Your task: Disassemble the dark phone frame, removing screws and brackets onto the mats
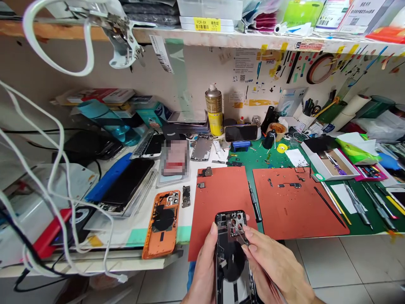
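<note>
My left hand [204, 266] is wrapped around an opened black phone housing [232, 261], its thumb along the left edge. The inside faces up, showing a dark round pad and, at the top, the camera cutouts. My right hand [275, 257] pinches slim metal tweezers [243, 237], whose tips are at the camera area; whether they grip a part is too small to tell. Under and beyond the phone lies a red mat [221, 190] with small phone parts [205, 172] at its upper left. A screwdriver [254, 200] rests along its right edge.
An orange phone back [163, 223] and a circuit board [186, 196] lie to the left. A second red mat [294, 211] holds tiny parts. Tweezers and picks [357, 204] lie at right. White cables [60, 169] hang at left. A spray can [214, 109] stands behind, below a shelf [196, 37].
</note>
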Tool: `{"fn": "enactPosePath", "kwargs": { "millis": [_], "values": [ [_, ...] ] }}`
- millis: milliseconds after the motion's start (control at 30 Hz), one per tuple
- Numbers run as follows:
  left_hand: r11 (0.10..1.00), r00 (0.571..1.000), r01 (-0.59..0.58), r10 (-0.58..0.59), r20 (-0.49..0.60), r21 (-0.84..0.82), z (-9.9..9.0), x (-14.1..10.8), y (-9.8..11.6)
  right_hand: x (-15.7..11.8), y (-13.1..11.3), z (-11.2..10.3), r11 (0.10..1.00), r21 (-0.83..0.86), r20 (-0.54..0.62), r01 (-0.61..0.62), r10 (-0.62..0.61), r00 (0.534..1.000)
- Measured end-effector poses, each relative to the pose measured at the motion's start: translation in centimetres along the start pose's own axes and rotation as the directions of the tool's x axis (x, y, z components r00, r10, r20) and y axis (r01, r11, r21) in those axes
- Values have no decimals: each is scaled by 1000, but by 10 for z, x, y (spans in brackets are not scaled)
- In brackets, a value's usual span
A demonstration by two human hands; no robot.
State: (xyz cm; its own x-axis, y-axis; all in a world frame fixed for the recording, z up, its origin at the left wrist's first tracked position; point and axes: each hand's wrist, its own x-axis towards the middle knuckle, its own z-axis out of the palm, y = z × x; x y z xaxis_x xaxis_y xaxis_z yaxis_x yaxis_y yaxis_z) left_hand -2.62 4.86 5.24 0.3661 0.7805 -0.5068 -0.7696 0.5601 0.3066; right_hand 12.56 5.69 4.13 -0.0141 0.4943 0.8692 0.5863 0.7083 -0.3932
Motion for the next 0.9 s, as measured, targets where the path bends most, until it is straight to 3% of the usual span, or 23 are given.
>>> {"fn": "enactPosePath", "kwargs": {
  "millis": [500, 667, 733, 900],
  "values": [
    [994, 994, -111, 111, -23, -17, -19, 8, -12, -6, 6, -12, 993, 36, 249, 114, -119, 961],
    [976, 966, -211, 216, -142, 50, -10, 8, -16, -19, 5, -4, 997, -4, 177, 76, -74, 981],
    [959, 948, -267, 278, -156, 91, -2, 8, -17, -26, 3, 3, 999, -26, 112, 40, -37, 993],
    [934, 924, -325, 347, -160, 151, 11, 7, -15, -28, 2, 7, 997, -48, 104, 56, -50, 993]
  ]
}}
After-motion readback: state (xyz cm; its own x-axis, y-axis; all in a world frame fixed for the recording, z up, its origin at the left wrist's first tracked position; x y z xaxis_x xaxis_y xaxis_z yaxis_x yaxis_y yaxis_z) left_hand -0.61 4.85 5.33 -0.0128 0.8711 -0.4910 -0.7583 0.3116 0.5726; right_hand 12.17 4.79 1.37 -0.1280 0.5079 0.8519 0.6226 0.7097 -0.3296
